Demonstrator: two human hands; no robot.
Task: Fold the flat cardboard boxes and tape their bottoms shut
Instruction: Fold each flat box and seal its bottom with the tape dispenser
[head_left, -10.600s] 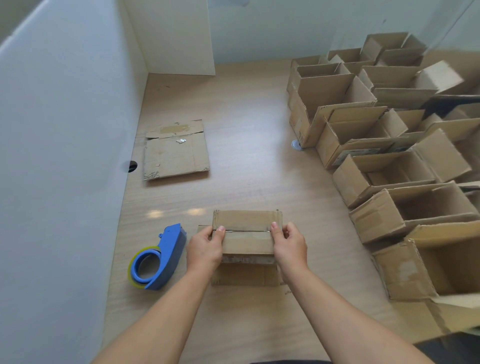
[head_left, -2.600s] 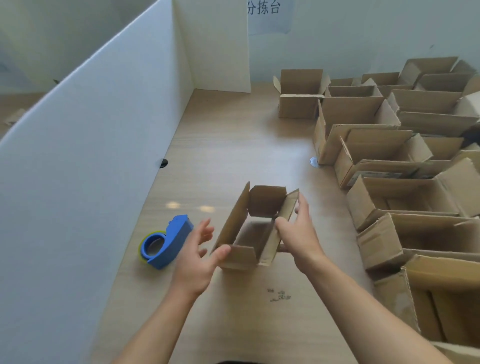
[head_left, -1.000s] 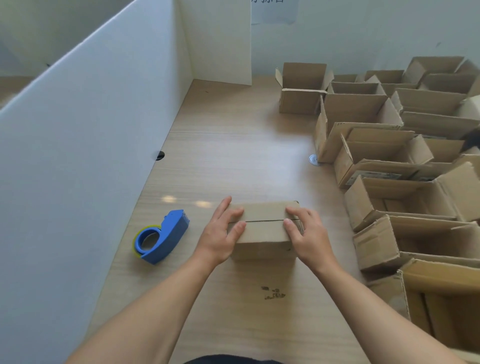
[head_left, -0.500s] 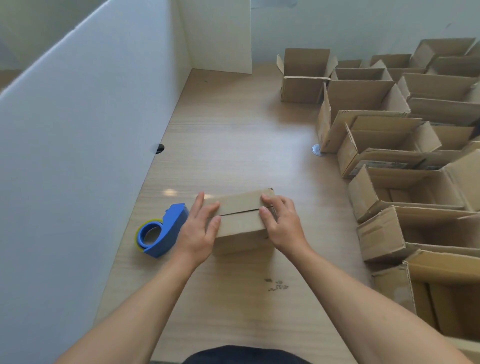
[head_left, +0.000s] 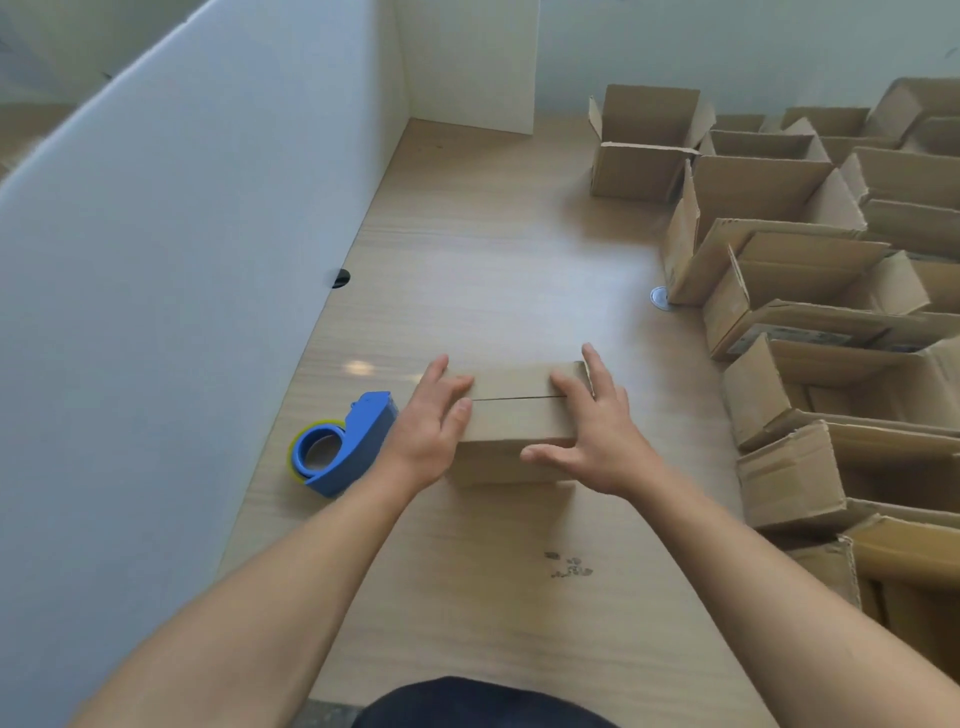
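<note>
A small brown cardboard box (head_left: 511, 415) sits flaps-closed on the light wooden table (head_left: 498, 249), both ends hidden under flat, spread hands. The left hand (head_left: 428, 434) and right hand (head_left: 597, 436) press without gripping. A blue tape dispenser (head_left: 340, 449) lies just left, partly behind the wrist.

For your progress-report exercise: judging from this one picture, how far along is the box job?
Done: many folded boxes stand open along the table's right side. In hand: the left hand and right hand press flat on a box, flaps closed, seam untaped. Left: taping that seam with the blue tape dispenser lying beside it.
</note>
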